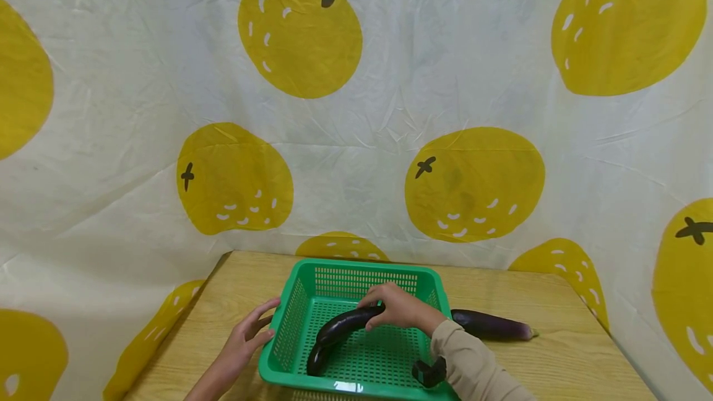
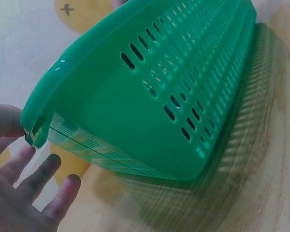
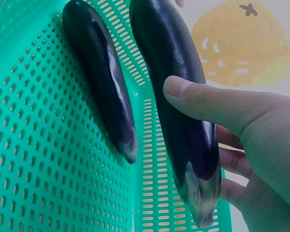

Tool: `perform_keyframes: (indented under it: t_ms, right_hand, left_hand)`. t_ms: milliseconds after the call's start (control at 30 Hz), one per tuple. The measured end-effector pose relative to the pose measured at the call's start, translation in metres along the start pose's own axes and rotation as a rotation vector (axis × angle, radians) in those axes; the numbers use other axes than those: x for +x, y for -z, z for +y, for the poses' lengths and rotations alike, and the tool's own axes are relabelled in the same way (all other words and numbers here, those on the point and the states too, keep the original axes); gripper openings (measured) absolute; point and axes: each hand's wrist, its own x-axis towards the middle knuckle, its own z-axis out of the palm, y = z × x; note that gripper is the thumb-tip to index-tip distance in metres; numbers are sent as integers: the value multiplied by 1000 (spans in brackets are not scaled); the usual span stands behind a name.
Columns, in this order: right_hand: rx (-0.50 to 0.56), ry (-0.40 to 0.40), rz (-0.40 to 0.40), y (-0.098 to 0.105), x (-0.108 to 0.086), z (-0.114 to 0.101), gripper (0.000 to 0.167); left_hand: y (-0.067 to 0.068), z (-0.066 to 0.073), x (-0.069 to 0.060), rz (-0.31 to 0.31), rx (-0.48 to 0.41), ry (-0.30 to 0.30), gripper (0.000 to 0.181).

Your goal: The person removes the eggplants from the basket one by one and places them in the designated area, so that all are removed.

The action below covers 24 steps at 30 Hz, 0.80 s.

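My right hand (image 1: 398, 309) grips a dark purple eggplant (image 3: 181, 92) near its stem end, thumb on top and fingers beneath, inside the green basket (image 1: 270, 364). In the right wrist view, a second eggplant (image 3: 99, 72) lies on the basket floor beside the held one. The head view shows the held eggplant (image 1: 348, 323) partly covering the lower one (image 1: 314, 361). At the basket's left rim is my left hand (image 1: 242, 336), its fingers spread and the tips touching the rim; the left wrist view shows this hand (image 2: 24, 188) with several fingers fairly straight.
A third eggplant (image 1: 490, 325) lies on the wooden table (image 1: 574, 357), right of the basket, partly hidden by the basket and sleeve. A black wrist camera (image 1: 429, 373) sits at the right wrist. Behind the table hangs a pale cloth (image 1: 362, 190) with yellow fruit prints.
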Motion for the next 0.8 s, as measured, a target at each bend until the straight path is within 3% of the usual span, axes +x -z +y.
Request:
perform_keyframes:
  t_ms: [800]
  right_hand:
    - [-13,7,26,5,-7,-1,38]
  left_hand:
    - [1,2,1,5,2,11,57]
